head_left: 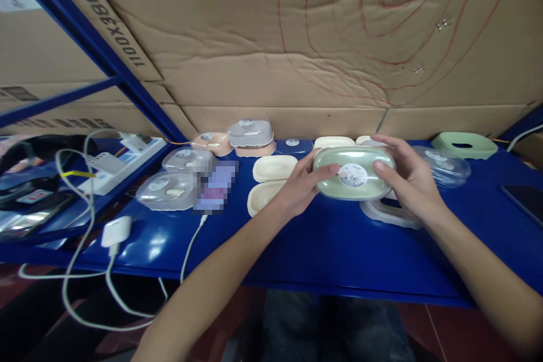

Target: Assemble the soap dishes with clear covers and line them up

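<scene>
I hold a pale green oval box with a clear lid and a round sticker above the blue shelf. My left hand grips its left end, thumb on the lid. My right hand grips its right end, thumb near the sticker. Just below the box lies a clear oval lid or tray. Two cream oval trays lie left of my left hand.
Clear-lidded boxes sit at the left and back, a clear lid and a green tray at the right. White cables and a charger hang at the left edge. A dark phone lies far right. Cardboard forms the back wall.
</scene>
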Demonstrator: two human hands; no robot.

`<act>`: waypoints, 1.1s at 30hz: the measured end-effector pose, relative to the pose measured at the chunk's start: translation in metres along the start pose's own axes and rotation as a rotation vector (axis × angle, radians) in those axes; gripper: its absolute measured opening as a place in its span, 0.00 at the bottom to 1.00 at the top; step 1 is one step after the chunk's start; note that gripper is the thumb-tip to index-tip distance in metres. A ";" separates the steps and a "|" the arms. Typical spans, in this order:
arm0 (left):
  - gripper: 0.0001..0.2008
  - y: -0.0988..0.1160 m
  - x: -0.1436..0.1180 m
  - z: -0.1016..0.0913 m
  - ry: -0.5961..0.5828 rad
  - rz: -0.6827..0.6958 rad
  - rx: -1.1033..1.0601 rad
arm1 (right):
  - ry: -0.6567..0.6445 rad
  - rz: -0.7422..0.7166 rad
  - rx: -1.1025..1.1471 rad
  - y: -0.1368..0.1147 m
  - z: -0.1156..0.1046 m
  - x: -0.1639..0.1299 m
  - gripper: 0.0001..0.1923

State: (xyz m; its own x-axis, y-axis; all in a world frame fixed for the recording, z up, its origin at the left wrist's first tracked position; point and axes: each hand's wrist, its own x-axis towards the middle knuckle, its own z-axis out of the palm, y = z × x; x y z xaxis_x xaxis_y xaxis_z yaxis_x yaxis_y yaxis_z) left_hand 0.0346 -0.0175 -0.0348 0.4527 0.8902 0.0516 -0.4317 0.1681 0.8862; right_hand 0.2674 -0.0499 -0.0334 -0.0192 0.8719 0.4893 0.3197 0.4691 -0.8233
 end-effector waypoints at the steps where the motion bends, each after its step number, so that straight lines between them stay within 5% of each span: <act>1: 0.25 0.001 0.000 0.000 -0.007 0.009 0.013 | -0.023 0.026 0.027 0.001 -0.001 0.000 0.23; 12: 0.22 0.009 0.000 0.000 -0.006 0.097 0.169 | -0.022 0.083 0.081 -0.004 -0.005 0.001 0.22; 20: 0.15 0.039 -0.002 -0.016 -0.273 -0.023 0.458 | -0.112 0.109 0.075 0.006 -0.007 -0.002 0.22; 23: 0.15 0.054 -0.011 -0.021 -0.113 0.050 0.443 | -0.061 0.157 0.198 0.005 -0.007 -0.001 0.21; 26: 0.19 0.071 -0.033 -0.036 0.179 0.222 0.477 | -0.007 0.203 0.335 -0.002 -0.009 0.002 0.21; 30: 0.35 0.088 -0.073 -0.067 0.651 0.471 0.956 | 0.011 0.203 0.327 -0.009 -0.010 0.005 0.20; 33: 0.35 0.087 -0.099 -0.081 0.810 0.495 1.377 | -0.017 0.196 0.276 -0.009 -0.008 0.004 0.19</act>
State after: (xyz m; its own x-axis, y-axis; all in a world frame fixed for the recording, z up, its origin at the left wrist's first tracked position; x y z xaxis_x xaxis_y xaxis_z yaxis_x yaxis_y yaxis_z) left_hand -0.1109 -0.0561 -0.0005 -0.1910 0.7881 0.5852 0.7603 -0.2582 0.5960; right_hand 0.2720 -0.0519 -0.0220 0.0005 0.9503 0.3113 0.0502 0.3109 -0.9491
